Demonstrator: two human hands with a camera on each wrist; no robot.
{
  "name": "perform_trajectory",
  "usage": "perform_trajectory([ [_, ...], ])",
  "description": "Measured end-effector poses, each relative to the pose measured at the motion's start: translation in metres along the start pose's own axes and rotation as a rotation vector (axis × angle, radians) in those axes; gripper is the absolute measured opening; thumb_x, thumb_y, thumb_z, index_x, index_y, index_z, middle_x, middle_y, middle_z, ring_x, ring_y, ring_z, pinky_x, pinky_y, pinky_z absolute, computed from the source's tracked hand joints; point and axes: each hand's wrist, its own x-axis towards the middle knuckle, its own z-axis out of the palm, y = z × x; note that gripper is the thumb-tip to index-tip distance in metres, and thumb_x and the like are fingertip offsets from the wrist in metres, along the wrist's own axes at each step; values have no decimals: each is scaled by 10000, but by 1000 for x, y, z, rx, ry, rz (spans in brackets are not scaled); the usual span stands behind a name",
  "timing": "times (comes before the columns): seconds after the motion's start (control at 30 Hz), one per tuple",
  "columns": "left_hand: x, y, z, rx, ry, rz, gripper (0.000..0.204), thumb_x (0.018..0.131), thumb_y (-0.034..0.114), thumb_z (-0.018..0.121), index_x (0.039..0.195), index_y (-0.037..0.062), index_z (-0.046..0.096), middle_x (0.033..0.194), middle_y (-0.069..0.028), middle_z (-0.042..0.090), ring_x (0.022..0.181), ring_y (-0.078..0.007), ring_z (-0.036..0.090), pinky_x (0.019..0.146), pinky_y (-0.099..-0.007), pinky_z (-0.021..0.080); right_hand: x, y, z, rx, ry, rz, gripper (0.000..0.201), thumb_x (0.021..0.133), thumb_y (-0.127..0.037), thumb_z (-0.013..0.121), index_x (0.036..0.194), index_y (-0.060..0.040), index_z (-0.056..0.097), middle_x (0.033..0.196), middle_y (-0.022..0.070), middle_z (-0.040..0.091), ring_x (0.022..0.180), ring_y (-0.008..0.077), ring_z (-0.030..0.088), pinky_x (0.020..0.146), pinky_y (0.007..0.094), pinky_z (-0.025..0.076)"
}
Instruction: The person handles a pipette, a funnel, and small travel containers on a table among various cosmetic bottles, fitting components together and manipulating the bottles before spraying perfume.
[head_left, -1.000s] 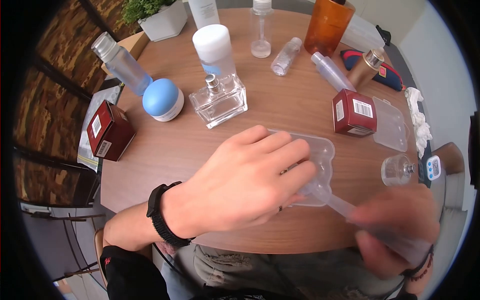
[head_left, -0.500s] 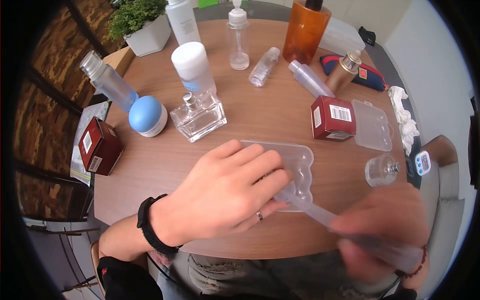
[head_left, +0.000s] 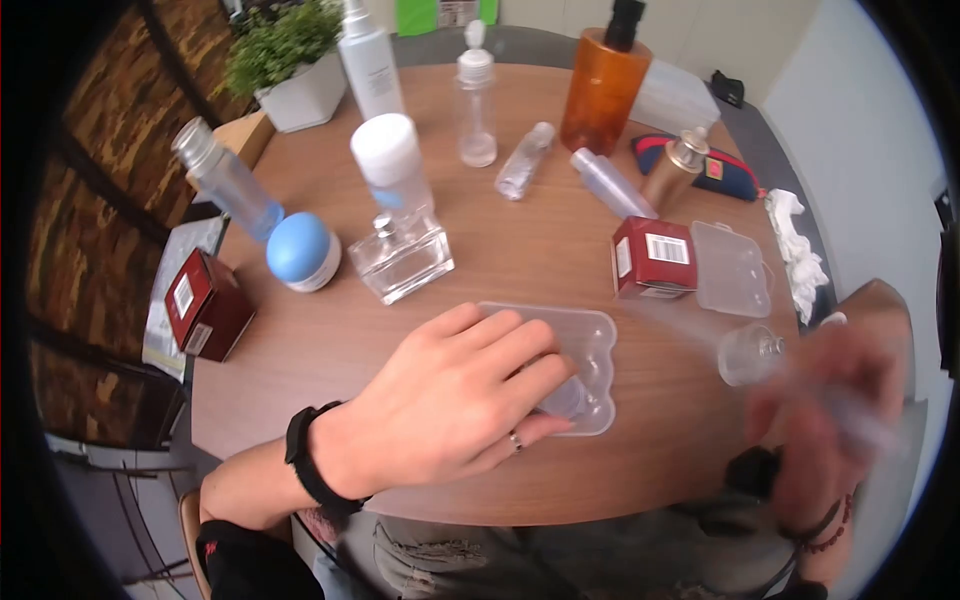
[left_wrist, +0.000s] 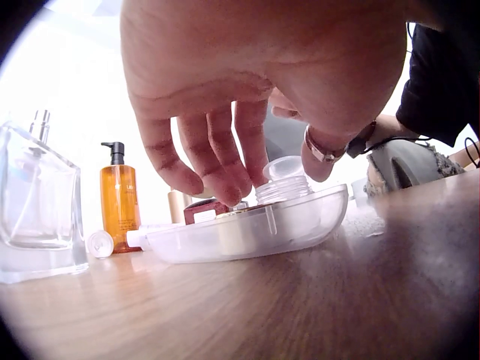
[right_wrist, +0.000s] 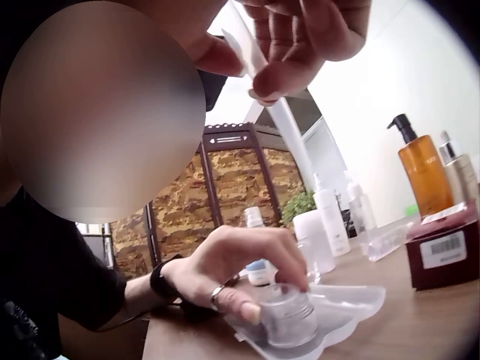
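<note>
My left hand (head_left: 450, 390) reaches down over a clear plastic tray (head_left: 597, 345) with a wavy edge. Its thumb and fingers grip a small clear jar (right_wrist: 291, 324) with a threaded neck, standing in the tray. The jar's mouth is uncovered in the right wrist view. At the table's right edge my right hand (head_left: 840, 400), blurred, pinches a long translucent plastic stick (right_wrist: 286, 129). That stick is raised away from the jar and overlaps a round glass bottle (head_left: 745, 357) in the head view.
A square glass perfume bottle (head_left: 403, 262), blue-lidded jar (head_left: 303, 250) and white-capped bottle (head_left: 390, 160) stand left. Dark red boxes (head_left: 655, 258) sit on both sides. An amber pump bottle (head_left: 603, 92), small bottles and a pouch (head_left: 720, 170) are behind. A clear lid (head_left: 732, 270) lies right.
My right hand has moved up and to the right, taking the stick's end away from the jar. My left hand keeps its grip on the jar in the tray.
</note>
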Motion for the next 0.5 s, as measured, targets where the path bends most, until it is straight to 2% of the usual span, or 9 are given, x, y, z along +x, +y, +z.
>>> perform_trajectory([
  [0.03,-2,2,0,11,-5,-26,363,792,291,803,1061,82,676,937,-38,608,806,-219,583,688,-330,436,6,4,0,24,-16,1,276,942,-297,651,992,-32,592,733,31,595,495,122,499,479,246,364],
  [0.1,0,2,1,6,32,13,349,813,305,795,1052,81,674,922,-38,598,806,-218,580,692,-326,436,23,17,-6,-77,-52,219,251,961,-125,628,1157,22,574,801,26,609,566,43,488,497,193,382],
  [0.17,-2,1,1,14,35,8,350,815,309,794,1050,81,673,917,-37,593,806,-217,579,693,-327,436,29,22,-17,-85,-87,249,190,978,-76,584,1137,28,585,838,40,597,598,51,502,529,188,396],
  [0.23,1,2,4,-16,45,25,351,816,314,792,1048,80,672,912,-36,588,806,-216,577,693,-327,436,33,23,-17,-151,-58,213,172,976,-72,590,1117,26,602,821,37,596,592,57,513,530,199,406],
  [0.3,0,2,2,11,9,-12,354,816,319,793,1048,80,671,914,-31,590,807,-214,577,694,-328,435,34,23,-12,-150,-174,260,160,979,-79,586,1102,18,617,812,40,598,591,62,523,534,205,414],
  [0.33,1,2,2,17,6,-9,367,809,327,797,1050,81,674,916,-28,592,809,-211,578,691,-328,435,34,24,-16,-101,-178,281,151,974,-87,595,1086,10,627,808,43,601,600,63,535,545,203,420],
  [0.5,1,2,1,12,-14,-15,369,802,319,805,1052,79,680,941,-28,609,802,-212,577,684,-324,433,34,27,-16,-77,-97,187,139,959,-95,625,1058,2,632,816,37,607,618,63,552,560,206,424],
])
